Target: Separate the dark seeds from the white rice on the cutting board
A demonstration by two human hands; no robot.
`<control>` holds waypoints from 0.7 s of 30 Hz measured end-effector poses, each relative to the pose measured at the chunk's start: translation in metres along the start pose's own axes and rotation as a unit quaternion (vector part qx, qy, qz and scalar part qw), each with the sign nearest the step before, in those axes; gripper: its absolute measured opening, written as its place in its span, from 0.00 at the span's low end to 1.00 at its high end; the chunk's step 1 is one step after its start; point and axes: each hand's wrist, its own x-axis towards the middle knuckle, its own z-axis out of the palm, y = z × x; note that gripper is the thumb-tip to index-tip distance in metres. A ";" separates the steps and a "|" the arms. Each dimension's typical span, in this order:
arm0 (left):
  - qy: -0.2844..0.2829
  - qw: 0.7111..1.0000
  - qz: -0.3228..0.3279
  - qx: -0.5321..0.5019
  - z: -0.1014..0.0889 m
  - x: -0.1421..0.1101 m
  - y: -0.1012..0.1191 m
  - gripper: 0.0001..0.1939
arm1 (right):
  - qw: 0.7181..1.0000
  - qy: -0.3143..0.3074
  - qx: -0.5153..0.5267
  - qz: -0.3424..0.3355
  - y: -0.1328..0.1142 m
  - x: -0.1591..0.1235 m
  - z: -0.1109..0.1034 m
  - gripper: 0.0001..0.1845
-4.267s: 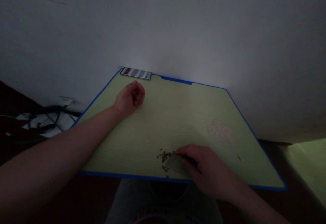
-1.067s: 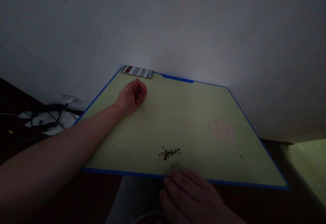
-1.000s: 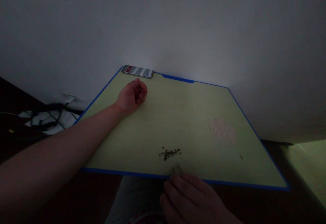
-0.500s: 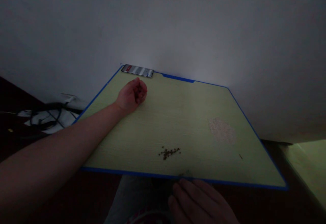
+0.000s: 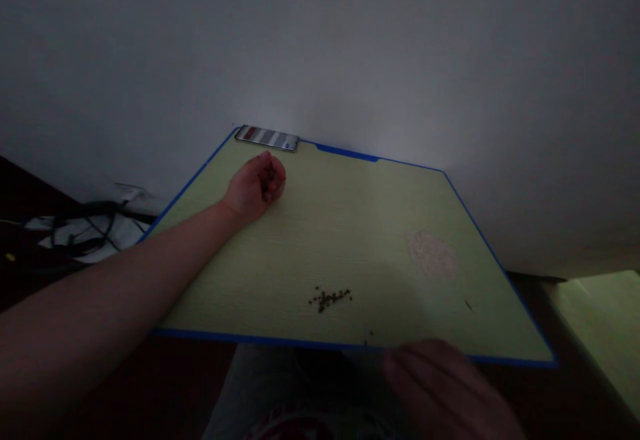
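Note:
My left hand [image 5: 257, 187] rests on the board toward the far left, its fingers curled in toward the palm. What lies inside them, if anything, is hidden in shadow. Smeared by motion, my right hand [image 5: 445, 387] is at the near edge, partly over the rim, so its finger shape is unclear. Left of it on the board is a small scatter of dark, peppercorn-like grains [image 5: 330, 299]. A couple of stray dark grains [image 5: 371, 333] sit close to the near rim. Farther right spreads a flat patch of pale, fine grains [image 5: 433, 253].
The pale green board [image 5: 345, 220] has a blue rim and stands against a grey wall [image 5: 350, 47]. A phone [image 5: 267, 137] with a lit screen lies in its far left corner. One thin dark sliver [image 5: 469, 305] is at right. Black cables [image 5: 87, 227] lie at left.
My right hand has moved to the right along the near edge, leaving a couple of dark grains visible near the rim. My left hand stays in place. The view has shifted slightly.

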 end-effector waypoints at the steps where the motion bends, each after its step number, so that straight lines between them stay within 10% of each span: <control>1: -0.005 1.000 0.002 0.001 -0.001 0.000 0.000 0.25 | 0.999 -0.001 0.001 0.053 0.011 -0.001 -0.005 0.15; 7: -0.005 1.000 0.003 0.002 -0.003 0.001 -0.001 0.24 | 0.937 -0.150 0.142 0.283 0.059 0.008 0.003 0.13; 21: -0.008 1.000 0.013 0.016 -0.005 0.003 -0.003 0.25 | 0.911 -0.190 0.270 0.248 0.028 0.025 0.010 0.15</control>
